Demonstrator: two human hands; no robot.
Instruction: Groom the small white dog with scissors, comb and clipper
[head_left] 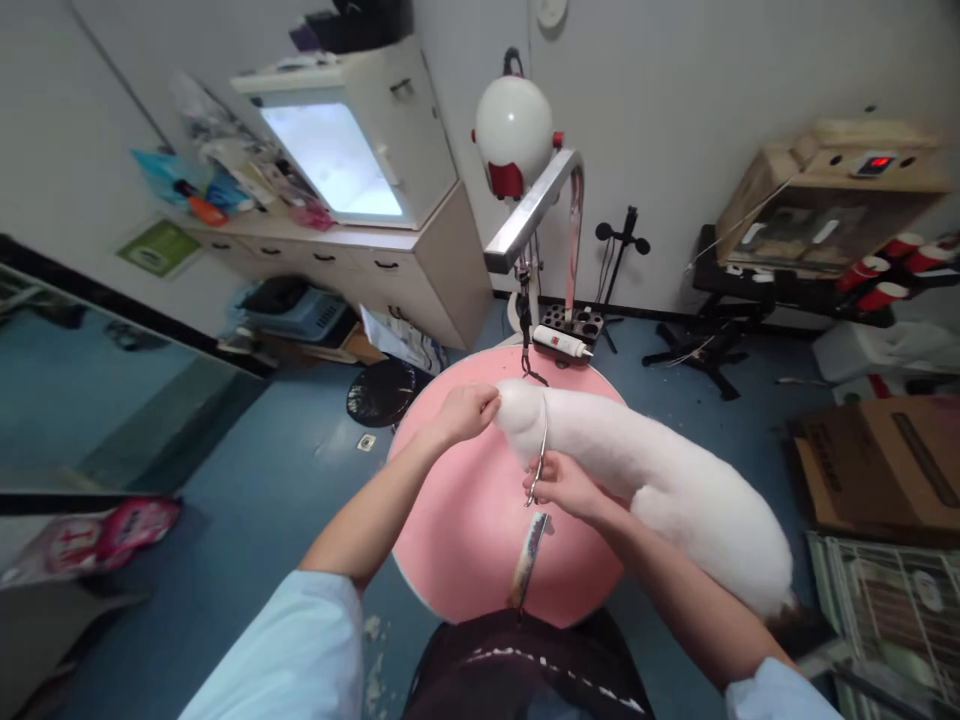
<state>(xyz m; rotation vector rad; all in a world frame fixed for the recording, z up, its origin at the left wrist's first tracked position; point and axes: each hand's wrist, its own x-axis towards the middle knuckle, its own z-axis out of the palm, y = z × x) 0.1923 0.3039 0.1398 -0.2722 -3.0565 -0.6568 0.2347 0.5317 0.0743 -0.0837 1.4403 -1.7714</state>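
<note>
A white, fluffy-coated animal (675, 455), which looks like a dog, stretches from the middle of a round pink table (457, 530) out past its right side. I cannot tell which end is the head. At its rounded left end, my left hand (471, 410) has its fingers closed, pinching at the fur. My right hand (566, 485) grips long silver scissors (541, 450) by the handles, blades pointing up against the white coat. Nearer my body, a long, narrow, shiny item like a comb (529, 555) lies at the table's near part.
A metal arm (536, 205) with a dangling strap rises behind the table, beside a white round dryer (514, 130). A white bottle (561, 342) lies on a holder with holes (574, 322). Left are a black bin (381, 392) and cabinets (442, 270); right, cardboard boxes (877, 465).
</note>
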